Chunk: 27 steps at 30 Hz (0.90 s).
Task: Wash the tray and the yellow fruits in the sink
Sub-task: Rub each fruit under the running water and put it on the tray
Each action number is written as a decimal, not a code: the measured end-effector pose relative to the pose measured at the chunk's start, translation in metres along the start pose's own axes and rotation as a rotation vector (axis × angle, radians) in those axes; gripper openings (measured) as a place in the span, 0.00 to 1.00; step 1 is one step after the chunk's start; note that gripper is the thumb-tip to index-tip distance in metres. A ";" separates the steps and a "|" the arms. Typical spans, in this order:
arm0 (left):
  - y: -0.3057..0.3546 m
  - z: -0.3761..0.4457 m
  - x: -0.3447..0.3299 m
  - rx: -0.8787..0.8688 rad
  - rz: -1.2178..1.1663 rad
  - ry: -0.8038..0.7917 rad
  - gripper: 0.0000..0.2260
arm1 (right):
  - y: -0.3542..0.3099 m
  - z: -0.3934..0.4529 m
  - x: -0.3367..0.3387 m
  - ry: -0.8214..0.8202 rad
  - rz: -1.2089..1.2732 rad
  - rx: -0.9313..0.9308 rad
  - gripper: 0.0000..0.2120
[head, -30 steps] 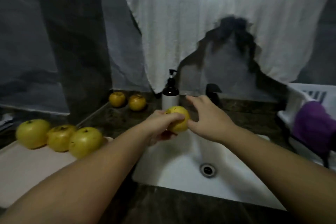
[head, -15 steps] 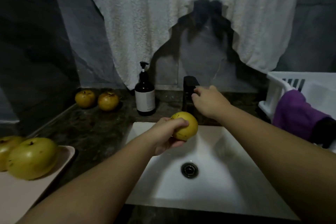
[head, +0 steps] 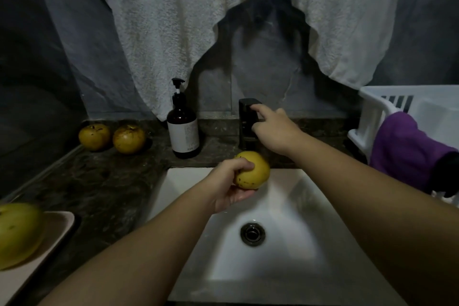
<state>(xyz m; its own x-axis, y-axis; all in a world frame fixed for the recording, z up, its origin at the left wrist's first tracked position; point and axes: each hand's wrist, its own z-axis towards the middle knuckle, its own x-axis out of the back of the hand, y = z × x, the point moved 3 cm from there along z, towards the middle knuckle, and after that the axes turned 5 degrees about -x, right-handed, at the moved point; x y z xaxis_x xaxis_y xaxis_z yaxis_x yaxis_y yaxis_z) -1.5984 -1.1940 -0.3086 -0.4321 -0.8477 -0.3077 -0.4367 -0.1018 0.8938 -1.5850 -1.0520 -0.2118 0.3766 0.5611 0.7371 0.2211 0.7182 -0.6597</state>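
Two bare forearms — no sleeves, watch or rings — ending in the left hand [head: 227,182] and right hand [head: 274,129], both ungloved.

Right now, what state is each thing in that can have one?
Left hand: grips the yellow fruit above the sink.
Right hand: fingers on the black tap.
Tap: no water visible.
Sink: drain open, basin unfilled.
Tray: on the counter, holds a fruit.
Pump bottle: upright.
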 end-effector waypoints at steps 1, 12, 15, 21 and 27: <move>0.000 0.000 -0.002 0.004 -0.011 -0.004 0.23 | 0.000 0.001 0.000 0.000 0.009 0.002 0.28; -0.015 0.010 -0.002 -0.034 -0.092 -0.093 0.17 | 0.059 -0.034 -0.052 -0.112 0.347 -0.466 0.29; -0.017 0.014 0.002 -0.128 0.072 -0.049 0.21 | 0.063 -0.045 -0.069 -0.353 0.644 -0.573 0.36; -0.013 0.018 0.005 -0.185 0.241 -0.003 0.31 | 0.062 -0.040 -0.072 -0.120 0.426 -0.121 0.20; -0.016 0.021 0.002 -0.216 0.207 0.035 0.31 | 0.061 -0.044 -0.070 -0.049 0.349 -0.094 0.23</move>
<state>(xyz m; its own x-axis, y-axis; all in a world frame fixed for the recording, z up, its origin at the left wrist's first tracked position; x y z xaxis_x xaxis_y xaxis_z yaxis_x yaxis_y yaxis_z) -1.6089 -1.1827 -0.3299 -0.4654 -0.8790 -0.1034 -0.1625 -0.0300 0.9863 -1.5586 -1.0659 -0.3099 0.4011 0.7865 0.4697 0.1690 0.4404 -0.8818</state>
